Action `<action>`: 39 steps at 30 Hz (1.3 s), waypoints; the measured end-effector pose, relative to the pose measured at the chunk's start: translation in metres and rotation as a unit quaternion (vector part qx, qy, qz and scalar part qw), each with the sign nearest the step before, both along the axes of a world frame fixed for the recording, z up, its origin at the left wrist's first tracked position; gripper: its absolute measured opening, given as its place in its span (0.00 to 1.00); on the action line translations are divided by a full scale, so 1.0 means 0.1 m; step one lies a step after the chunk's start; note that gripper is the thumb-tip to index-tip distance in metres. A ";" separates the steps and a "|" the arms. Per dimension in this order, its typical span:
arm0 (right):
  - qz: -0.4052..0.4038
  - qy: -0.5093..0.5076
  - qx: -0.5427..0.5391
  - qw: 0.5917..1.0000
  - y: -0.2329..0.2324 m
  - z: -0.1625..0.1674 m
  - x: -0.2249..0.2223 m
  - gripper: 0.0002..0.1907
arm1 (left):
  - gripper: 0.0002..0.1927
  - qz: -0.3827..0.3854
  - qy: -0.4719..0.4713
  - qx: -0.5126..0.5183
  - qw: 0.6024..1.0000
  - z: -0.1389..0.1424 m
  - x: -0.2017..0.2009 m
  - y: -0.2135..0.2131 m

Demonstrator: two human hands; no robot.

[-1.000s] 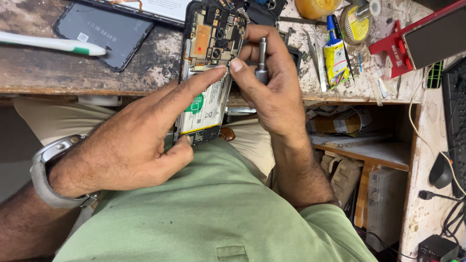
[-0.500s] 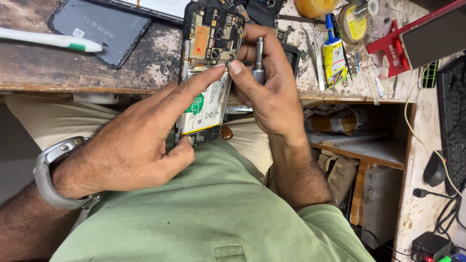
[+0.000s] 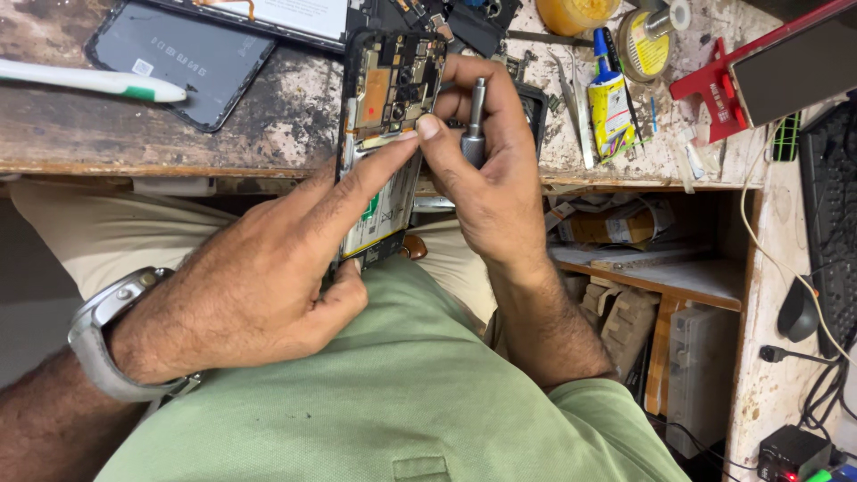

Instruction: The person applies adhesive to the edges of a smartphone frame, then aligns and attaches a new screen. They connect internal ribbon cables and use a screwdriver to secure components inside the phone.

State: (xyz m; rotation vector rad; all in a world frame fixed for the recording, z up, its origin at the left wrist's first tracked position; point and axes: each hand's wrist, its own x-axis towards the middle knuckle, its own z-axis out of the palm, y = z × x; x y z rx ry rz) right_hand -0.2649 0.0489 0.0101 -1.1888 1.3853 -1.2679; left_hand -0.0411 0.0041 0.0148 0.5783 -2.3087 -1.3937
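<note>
One head-worn view, looking steeply down

The camera sits on the person's head and faces down past the green shirt [image 3: 402,419] to the lap, close in on both hands at the near edge of the desk [image 3: 268,134]; the desk's far part runs off the top of the frame.

Your left hand [image 3: 241,295] occupies the lower left of the frame and is bare, with no glove or ring visible. On that wrist you wear a watch [image 3: 112,335] with a silver-grey metal case and band, at the far left edge. Your right hand [image 3: 486,192], centre frame, is likewise bare, with nothing worn on the forearm. A light green shirt [image 3: 393,402] fills the bottom centre. Beige trousers [image 3: 116,236] show at mid left, below the bench edge
</note>
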 end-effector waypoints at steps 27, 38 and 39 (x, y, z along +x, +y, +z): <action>0.030 0.035 -0.029 0.999 0.05 0.14 -0.11 0.14 | 0.49 -0.002 0.100 0.033 0.994 0.04 0.02 0.03; 0.061 0.063 -0.007 0.996 0.02 0.10 -0.12 0.17 | 0.49 0.001 0.089 0.052 0.995 -0.05 -0.01 0.09; 0.063 0.069 -0.008 0.996 0.02 0.10 -0.12 0.16 | 0.49 0.001 0.082 0.052 0.995 -0.05 0.00 0.09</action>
